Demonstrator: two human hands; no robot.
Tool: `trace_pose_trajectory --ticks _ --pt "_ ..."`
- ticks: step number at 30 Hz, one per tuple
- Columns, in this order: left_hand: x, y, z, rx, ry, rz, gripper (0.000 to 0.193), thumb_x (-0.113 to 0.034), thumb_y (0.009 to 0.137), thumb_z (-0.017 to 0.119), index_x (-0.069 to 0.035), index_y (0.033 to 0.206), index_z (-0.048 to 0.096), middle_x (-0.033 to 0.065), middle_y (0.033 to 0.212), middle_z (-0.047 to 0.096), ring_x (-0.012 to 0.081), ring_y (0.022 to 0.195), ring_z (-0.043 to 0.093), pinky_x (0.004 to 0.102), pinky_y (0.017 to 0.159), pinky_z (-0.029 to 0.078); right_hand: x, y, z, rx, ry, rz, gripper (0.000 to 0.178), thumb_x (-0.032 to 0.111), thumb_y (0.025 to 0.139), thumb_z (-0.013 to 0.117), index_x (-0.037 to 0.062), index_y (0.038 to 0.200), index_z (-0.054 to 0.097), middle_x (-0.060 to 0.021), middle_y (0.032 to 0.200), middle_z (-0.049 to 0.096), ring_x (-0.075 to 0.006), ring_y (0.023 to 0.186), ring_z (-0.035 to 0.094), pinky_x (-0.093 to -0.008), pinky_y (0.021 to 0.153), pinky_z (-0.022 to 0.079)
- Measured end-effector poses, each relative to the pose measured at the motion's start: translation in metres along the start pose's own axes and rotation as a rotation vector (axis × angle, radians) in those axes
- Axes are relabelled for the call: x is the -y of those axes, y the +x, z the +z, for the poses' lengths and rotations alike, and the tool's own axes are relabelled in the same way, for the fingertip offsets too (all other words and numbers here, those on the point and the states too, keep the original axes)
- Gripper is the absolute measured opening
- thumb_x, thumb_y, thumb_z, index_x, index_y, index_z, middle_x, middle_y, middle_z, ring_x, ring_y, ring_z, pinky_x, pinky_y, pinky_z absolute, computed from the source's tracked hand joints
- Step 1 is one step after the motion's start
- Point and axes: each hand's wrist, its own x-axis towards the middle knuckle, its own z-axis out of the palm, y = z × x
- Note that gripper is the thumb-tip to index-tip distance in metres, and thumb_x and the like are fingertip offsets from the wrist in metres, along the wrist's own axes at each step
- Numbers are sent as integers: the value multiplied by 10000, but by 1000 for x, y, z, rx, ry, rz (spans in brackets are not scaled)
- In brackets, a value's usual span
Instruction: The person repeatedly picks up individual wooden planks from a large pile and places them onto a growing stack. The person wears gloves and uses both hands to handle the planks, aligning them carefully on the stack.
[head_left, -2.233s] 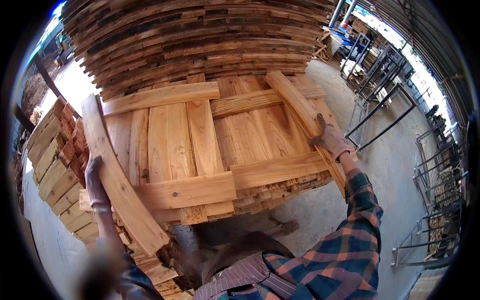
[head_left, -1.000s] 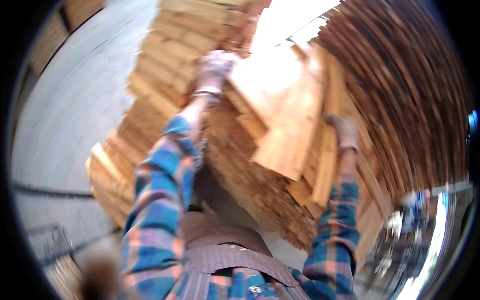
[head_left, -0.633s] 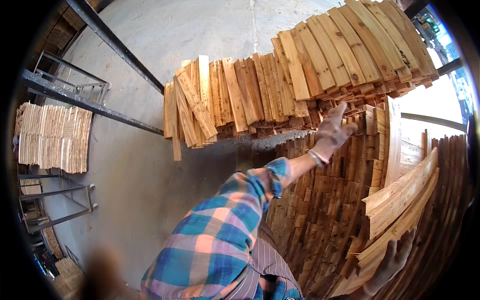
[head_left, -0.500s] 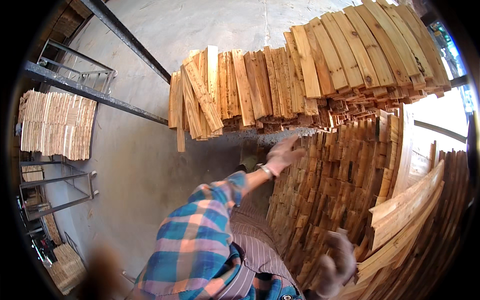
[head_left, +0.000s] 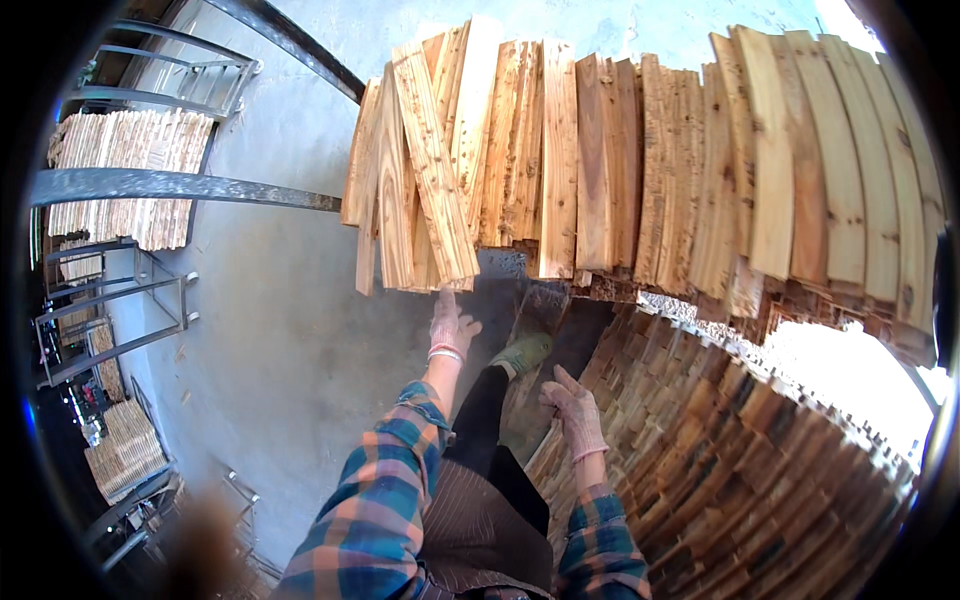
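My left hand (head_left: 452,330), in a pale pinkish glove, reaches forward to the near end of a slanted wooden board (head_left: 435,165) that lies across others at the left of a long board stack (head_left: 660,175). Its fingertips meet or nearly meet the board's end; its fingers are apart and grip nothing. My right hand (head_left: 577,412), also gloved, hovers empty left of a second wood stack (head_left: 740,450), with some fingers stretched and others partly bent. Beside the slanted board lie a darker-grained board (head_left: 396,215) and a pale board (head_left: 474,95).
Black metal bars (head_left: 190,187) cross at the left and run to the board stack. Farther left stand another wood pile (head_left: 135,170), a metal frame cart (head_left: 115,325) and a lower pile (head_left: 127,450). My green shoe (head_left: 525,352) is on the grey floor (head_left: 290,330) between the stacks.
My view has turned. My left hand has moved from the right-hand stack to the slanted board's end. My right hand has come forward, away from the loose boards at the lower right.
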Motion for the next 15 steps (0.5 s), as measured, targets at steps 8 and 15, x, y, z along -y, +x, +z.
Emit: trace_pose_trajectory --ticks 8,15 --pt "-27 33 36 175 -576 152 646 -654 922 447 -147 1320 496 70 1181 623 256 979 606 391 745 554 26 116 12 -20 -295 18 637 118 873 685 -11 1438 420 2 994 635 -55 708 525 -203 629 448" --pt "-150 8 15 98 -953 -312 673 -633 925 466 10 1095 565 127 860 602 195 680 590 281 563 539 -4 118 -26 64 -834 -32 634 262 856 687 -18 1384 476 -182 1300 597 -246 1173 594 -312 981 448"
